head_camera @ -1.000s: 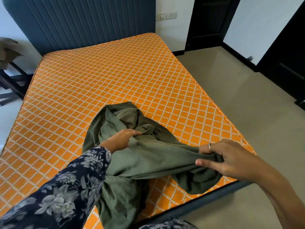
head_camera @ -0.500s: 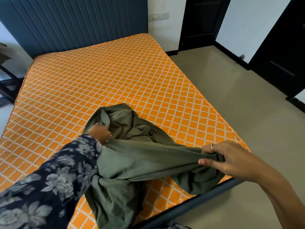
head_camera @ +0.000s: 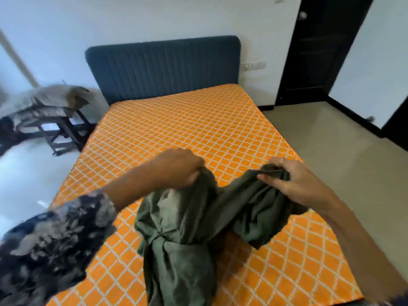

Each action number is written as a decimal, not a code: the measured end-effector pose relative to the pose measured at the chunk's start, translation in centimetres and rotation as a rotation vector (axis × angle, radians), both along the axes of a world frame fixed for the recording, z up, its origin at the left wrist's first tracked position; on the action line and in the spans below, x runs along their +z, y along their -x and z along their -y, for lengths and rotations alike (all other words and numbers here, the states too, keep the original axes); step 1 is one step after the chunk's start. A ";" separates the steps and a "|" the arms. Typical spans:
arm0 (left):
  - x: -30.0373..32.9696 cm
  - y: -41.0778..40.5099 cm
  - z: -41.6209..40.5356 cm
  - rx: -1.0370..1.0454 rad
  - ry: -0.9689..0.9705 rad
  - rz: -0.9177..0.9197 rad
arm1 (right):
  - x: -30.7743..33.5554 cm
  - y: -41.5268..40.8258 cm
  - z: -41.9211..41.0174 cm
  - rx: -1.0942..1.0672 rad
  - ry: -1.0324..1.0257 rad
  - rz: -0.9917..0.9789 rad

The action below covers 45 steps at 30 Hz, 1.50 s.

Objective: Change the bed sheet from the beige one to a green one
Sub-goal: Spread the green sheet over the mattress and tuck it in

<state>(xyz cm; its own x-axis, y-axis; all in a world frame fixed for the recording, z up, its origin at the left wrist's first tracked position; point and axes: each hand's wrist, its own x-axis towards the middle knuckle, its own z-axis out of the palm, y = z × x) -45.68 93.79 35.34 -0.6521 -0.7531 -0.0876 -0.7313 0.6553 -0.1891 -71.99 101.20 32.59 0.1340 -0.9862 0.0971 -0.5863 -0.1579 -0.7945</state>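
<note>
The bunched green sheet (head_camera: 183,235) hangs in folds above the bare orange quilted mattress (head_camera: 181,131). My left hand (head_camera: 176,167) grips a gathered part of the sheet at its top left. My right hand (head_camera: 287,181) grips another gathered part at the top right, a ring on one finger. The cloth sags between the two hands and trails down toward the near edge of the bed. A beige-grey bundle of cloth (head_camera: 44,100) lies on a dark stand at the left.
A dark blue padded headboard (head_camera: 163,67) stands at the far end of the bed against a white wall. A dark door (head_camera: 318,49) is at the back right. Beige floor (head_camera: 344,155) runs along the bed's right side. The dark stand (head_camera: 64,133) sits left of the bed.
Both hands have lifted the green sheet up off the mattress and come closer together. The view has risen, showing the whole headboard and the stand at the left.
</note>
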 end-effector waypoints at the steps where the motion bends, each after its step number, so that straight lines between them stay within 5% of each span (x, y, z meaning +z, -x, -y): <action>1: 0.0 1.9 -1.9 -0.010 0.004 0.049 | 0.2 -1.9 0.1 0.092 -0.067 0.055; 5: -3.0 3.8 -7.0 0.010 -0.095 0.077 | -2.7 -6.3 -0.8 0.305 -0.271 0.018; 11: -5.9 2.4 -10.8 0.094 -0.274 -0.233 | -6.2 -6.7 -4.0 0.491 -0.344 -0.062; 18: -7.7 1.4 -9.0 -0.314 -0.653 -0.237 | -7.7 -5.3 -7.8 0.519 -0.377 -0.229; 22: -12.1 0.9 -4.6 -0.307 -0.452 0.135 | -6.6 -3.0 -9.5 0.520 -0.387 -0.227; 30: -19.5 2.7 2.5 -0.201 -0.170 0.306 | -5.5 -0.4 -11.0 0.403 -0.317 -0.330; 34: -19.1 0.9 5.1 -0.040 -0.176 0.179 | -5.3 2.7 -11.4 0.221 -0.322 -0.123; 37: -14.9 -0.6 6.8 0.153 -0.308 -0.085 | -6.0 5.2 -11.0 -0.005 -0.227 0.082; 40: -8.8 0.0 6.6 0.156 -0.236 -0.303 | -5.7 5.7 -8.5 -0.208 -0.098 0.210; 45: -1.2 5.8 1.0 -0.076 -0.104 -0.222 | -3.6 0.1 -3.2 0.061 -0.153 0.270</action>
<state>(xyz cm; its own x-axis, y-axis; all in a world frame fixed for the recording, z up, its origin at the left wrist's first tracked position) -51.51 92.83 34.14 -0.7184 -0.6956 -0.0103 -0.6953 0.7175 0.0425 -72.07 104.41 29.01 0.1830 -0.9831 -0.0113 -0.3441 -0.0533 -0.9374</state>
